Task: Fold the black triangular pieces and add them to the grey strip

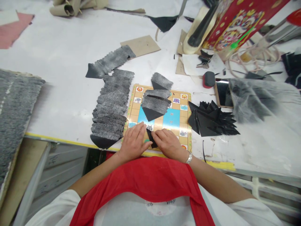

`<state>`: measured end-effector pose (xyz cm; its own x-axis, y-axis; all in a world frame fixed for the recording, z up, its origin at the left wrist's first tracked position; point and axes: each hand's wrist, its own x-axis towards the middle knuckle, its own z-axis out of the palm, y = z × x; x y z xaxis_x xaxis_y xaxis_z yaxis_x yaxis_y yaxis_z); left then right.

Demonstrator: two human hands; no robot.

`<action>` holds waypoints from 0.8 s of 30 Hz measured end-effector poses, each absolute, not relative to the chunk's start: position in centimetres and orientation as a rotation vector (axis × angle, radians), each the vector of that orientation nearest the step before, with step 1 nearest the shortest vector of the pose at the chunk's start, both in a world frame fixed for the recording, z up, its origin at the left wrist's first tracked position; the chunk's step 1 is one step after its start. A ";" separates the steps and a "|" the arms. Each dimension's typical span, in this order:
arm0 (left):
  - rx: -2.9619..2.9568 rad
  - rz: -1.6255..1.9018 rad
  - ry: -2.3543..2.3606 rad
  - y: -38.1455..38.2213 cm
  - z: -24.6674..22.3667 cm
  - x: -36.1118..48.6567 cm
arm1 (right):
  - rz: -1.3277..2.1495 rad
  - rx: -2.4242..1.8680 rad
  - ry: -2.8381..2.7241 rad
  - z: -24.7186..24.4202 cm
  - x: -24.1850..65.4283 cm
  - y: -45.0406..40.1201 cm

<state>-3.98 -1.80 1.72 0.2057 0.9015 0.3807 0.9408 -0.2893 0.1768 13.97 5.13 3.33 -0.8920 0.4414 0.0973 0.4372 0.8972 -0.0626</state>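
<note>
My left hand (134, 141) lies on the lower left of a printed game board (157, 121), its fingers stretched out and together, the thumb reaching toward a small black piece (150, 135). My right hand (168, 143) has its fingers bent over that black piece and presses it against the board; part of the piece is hidden beneath them. Just beyond my hands, several grey-speckled black pieces (155, 103) overlap on the board. Left of it runs a long overlapping row of similar pieces (111, 103). A pile of pointed black pieces (213, 119) sits to the right.
A phone (224, 92) and a small red-and-black object (208, 79) lie at the right, beside a translucent plastic bag (256, 97). Behind them stand a brush-like tool (199, 29) and a red printed box (237, 25). A grey slab (18, 103) occupies the left edge.
</note>
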 end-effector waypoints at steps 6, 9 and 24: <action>-2.535 -0.668 -1.638 -1.8 0.6 -2.7 | 0.134 -0.671 -2.885 2.9 14.6 5.3; -2.549 -0.626 -1.690 -1.8 0.4 -2.6 | 0.152 -0.662 -2.820 2.6 16.0 5.1; -2.488 -0.337 -1.671 -2.2 1.2 -1.4 | 0.113 -0.699 -2.814 2.4 19.2 3.6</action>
<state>-1.36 -2.18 1.21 0.3636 0.8965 0.2532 0.9246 -0.3805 0.0198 19.19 3.63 2.43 -0.8571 0.4695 0.2119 0.4510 0.8828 -0.1317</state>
